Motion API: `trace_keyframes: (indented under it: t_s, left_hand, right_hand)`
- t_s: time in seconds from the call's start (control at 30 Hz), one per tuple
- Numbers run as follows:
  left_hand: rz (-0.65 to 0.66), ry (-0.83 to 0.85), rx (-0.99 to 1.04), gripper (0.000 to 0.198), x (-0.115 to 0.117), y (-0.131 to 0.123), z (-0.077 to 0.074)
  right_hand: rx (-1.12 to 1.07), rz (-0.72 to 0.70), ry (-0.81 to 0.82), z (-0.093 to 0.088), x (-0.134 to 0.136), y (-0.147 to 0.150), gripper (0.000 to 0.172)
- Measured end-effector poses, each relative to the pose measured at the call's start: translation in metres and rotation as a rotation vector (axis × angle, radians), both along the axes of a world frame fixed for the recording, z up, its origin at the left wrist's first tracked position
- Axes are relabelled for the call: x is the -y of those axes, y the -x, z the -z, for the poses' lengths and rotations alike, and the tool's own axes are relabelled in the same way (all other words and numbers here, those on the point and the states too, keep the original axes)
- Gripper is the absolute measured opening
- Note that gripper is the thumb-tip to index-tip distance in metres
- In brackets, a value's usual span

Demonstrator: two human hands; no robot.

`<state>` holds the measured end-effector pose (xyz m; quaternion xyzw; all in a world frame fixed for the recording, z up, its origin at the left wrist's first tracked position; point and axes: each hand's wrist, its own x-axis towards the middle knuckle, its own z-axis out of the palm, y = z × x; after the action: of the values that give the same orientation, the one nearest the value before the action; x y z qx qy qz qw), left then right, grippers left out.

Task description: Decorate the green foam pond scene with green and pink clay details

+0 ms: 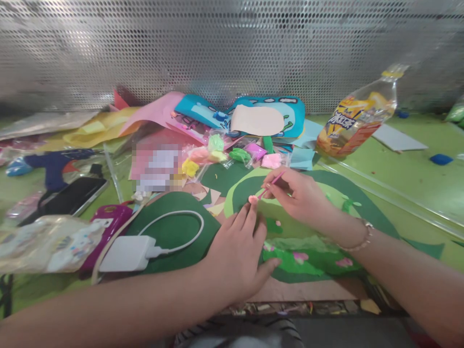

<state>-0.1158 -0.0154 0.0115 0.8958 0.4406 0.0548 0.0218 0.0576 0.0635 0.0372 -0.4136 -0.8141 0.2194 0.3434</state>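
My right hand (300, 195) pinches a thin purple-pink clay tool (276, 179). The tool's tip meets a small pink lump of modelling clay (253, 198). Just below that lump, the fingertips of my left hand (237, 246) touch or nearly touch it. This hand lies flat with its fingers stretched out on the layered green paper craft (290, 210). Along the lower part of the craft runs a bright green clay strip (286, 263) bearing pink clay flowers (300, 257). A small green clay sprig (348, 205) is at its right side.
Several bags of coloured clay (241, 154) lie behind the craft. A drink bottle (357, 118) leans at the back right. On the left are a white charger (127, 253), a purple case (108, 222), a phone (72, 198) and a blue glue gun (52, 166). A perforated metal panel (217, 53) stands behind.
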Motion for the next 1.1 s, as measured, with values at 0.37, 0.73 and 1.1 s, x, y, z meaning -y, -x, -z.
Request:
trace_keyframes:
  t_s: [0.37, 0.73, 1.1]
  left_hand:
    - [0.012, -0.033, -0.005, 0.069, 0.0002, -0.0002, 0.0009]
    - [0.018, -0.028, 0.014, 0.069, -0.0010, -0.0001, 0.0022]
    - [0.014, 0.005, 0.031, 0.069, 0.0000, 0.0009, 0.0011]
  right_hand:
    - [-0.024, 0.000, 0.036, 0.0018, -0.0010, 0.0031, 0.005]
    - [-0.012, 0.060, 0.082, 0.0022, -0.0005, 0.0022, 0.001]
    - [-0.071, 0.121, 0.109, 0.0025, -0.0010, 0.0045, 0.009]
